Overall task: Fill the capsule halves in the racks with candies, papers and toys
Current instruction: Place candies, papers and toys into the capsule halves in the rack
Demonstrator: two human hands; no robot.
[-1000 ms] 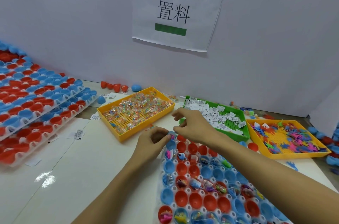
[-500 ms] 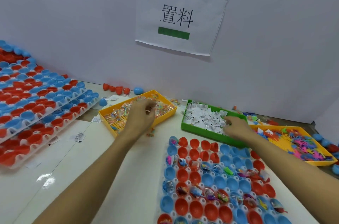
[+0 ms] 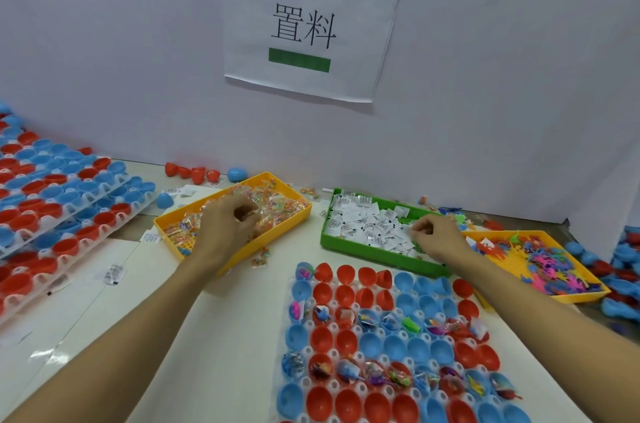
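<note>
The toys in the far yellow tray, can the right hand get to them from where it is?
Probably yes. The right hand sits over the paper slips in the green tray, right beside the toy tray. Nothing stands between them, and the toys lie uncovered.

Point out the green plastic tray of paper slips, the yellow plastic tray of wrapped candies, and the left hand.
Green plastic tray of paper slips (image 3: 360, 247), head view, near front wall.
Yellow plastic tray of wrapped candies (image 3: 167, 226), head view, near left rim.
Left hand (image 3: 227, 227), head view, back of the hand.
</note>
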